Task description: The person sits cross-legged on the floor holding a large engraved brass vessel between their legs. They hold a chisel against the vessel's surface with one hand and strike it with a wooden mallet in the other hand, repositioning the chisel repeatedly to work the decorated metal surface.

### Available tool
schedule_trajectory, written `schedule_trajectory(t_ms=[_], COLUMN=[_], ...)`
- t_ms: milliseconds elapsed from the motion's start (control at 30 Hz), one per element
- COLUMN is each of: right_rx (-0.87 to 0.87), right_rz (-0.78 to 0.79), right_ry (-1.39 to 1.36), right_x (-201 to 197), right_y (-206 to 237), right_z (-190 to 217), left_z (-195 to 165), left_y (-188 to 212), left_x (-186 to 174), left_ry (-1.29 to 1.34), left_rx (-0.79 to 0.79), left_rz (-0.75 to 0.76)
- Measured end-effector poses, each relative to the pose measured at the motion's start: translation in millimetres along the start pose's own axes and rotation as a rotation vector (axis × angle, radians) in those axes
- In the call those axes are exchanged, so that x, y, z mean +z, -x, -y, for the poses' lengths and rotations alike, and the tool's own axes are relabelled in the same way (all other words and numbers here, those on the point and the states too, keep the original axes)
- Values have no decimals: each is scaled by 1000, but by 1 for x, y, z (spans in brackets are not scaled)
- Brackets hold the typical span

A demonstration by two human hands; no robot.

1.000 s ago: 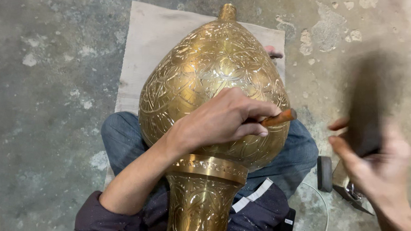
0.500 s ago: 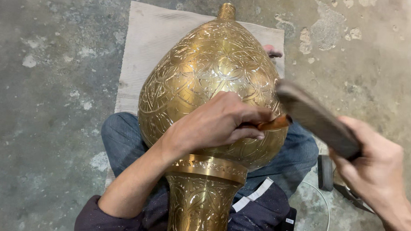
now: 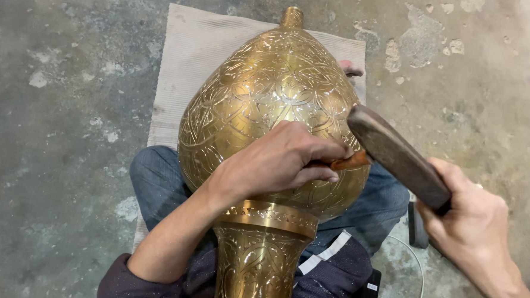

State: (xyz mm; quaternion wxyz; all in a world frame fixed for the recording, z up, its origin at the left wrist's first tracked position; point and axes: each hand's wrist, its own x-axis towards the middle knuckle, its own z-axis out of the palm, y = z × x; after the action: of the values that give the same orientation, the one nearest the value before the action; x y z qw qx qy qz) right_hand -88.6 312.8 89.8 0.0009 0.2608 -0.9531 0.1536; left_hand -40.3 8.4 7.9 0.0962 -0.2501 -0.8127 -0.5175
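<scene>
Engraved brass vessel (image 3: 267, 107) lying across the seated person's lap, knob end over a grey cloth (image 3: 191, 56) on the concrete floor (image 3: 57, 128). Right hand (image 3: 476, 230), fist closed round a dark mallet (image 3: 396, 155): a second ago it was raised and blurred off to the right, and now its head has dropped to meet the butt of the chisel (image 3: 351, 161). Left hand (image 3: 276, 161), unmoved, pinches that orange-handled chisel against the vessel's wall, its tip hidden; the stroke has evidently just landed on the engraving
</scene>
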Motion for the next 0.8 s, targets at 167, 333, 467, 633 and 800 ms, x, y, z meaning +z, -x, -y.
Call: schedule_trajectory(t_ms=[167, 333, 467, 633, 800], right_rx=[-35, 122, -21, 11, -64], right_rz=[-127, 43, -86, -110, -46], right_ry=[-337, 34, -131, -200, -6], right_x=[2, 1, 4, 9, 10], right_y=[0, 1, 4, 5, 9], right_z=[4, 8, 4, -9, -11], left_z=[-3, -4, -3, -1, 2], left_y=[1, 2, 3, 6, 9], left_x=[-2, -4, -7, -5, -3], left_ry=[-9, -5, -21, 53, -4], left_rx=[-25, -14, 58, -8, -5], left_rz=[1, 7, -55, 39, 44])
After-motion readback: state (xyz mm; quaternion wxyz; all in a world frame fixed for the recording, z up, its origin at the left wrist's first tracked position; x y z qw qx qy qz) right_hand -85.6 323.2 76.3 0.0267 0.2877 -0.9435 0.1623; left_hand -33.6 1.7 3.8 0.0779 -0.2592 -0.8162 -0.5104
